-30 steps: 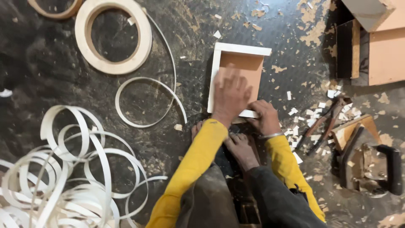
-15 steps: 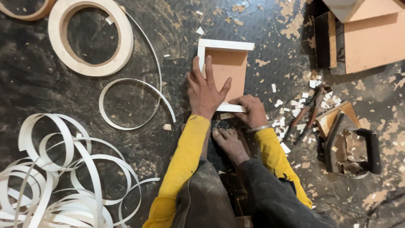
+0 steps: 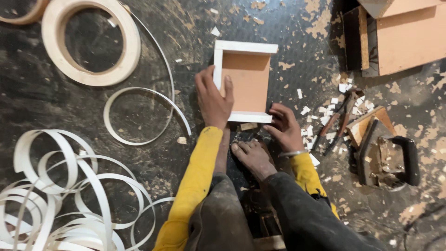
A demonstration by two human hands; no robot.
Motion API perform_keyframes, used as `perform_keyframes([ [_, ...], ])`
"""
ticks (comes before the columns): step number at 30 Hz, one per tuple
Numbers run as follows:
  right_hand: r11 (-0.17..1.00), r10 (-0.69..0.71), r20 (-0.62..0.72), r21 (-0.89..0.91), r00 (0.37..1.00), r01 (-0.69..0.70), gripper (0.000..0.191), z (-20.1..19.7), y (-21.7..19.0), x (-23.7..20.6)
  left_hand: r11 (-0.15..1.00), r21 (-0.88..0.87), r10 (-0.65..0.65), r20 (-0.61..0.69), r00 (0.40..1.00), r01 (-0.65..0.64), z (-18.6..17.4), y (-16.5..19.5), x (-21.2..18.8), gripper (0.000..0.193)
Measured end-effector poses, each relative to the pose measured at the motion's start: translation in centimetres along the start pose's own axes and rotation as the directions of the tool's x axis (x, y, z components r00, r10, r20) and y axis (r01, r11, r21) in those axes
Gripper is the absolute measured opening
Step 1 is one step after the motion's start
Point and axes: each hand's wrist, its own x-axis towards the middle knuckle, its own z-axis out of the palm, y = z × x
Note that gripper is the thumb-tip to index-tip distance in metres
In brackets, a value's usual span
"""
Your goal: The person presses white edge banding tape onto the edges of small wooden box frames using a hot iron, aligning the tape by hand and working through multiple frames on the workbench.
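Observation:
A small square board point(image 3: 248, 86) with a tan face and white edge banding on three sides lies flat on the dark floor. My left hand point(image 3: 213, 98) grips its left edge, thumb on the tan face. My right hand point(image 3: 283, 125) rests at the board's near right corner, fingers curled against the white strip; whether it holds something small I cannot tell. My bare foot point(image 3: 251, 158) sits just below the board, between my arms.
A roll of white edge tape point(image 3: 90, 42) lies far left, with a loose strip loop point(image 3: 139, 116) and a tangle of strips point(image 3: 60, 195) nearer. Pliers point(image 3: 339, 121), a black iron point(image 3: 388, 155) and white offcuts lie right. Tan boards point(image 3: 409, 37) sit top right.
My left hand has slid from the middle of the board to its left edge. The view has shifted, so the board now appears lower and more central.

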Motion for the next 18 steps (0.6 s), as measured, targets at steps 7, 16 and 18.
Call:
perform_keyframes([
  [7, 0.98, 0.16, -0.156, 0.141, 0.975, -0.139, 0.023, -1.0, 3.1, -0.8, 0.938, -0.308, -0.162, 0.011, 0.987, 0.158, 0.1, -0.8, 0.5, 0.032],
  [16, 0.933, 0.23, -0.123, -0.254, 0.965, -0.255, 0.019, -1.8, 0.3, 0.9, 0.995, -0.031, -0.096, 0.012, 0.995, 0.097, 0.6, -0.6, 0.6, 0.032],
  [18, 0.802, 0.101, -0.157, -0.572, 0.982, -0.173, 0.021, -0.8, -1.1, 1.1, 0.996, 0.04, -0.08, 0.006, 0.997, 0.08, 0.6, -0.3, 0.5, 0.032],
])
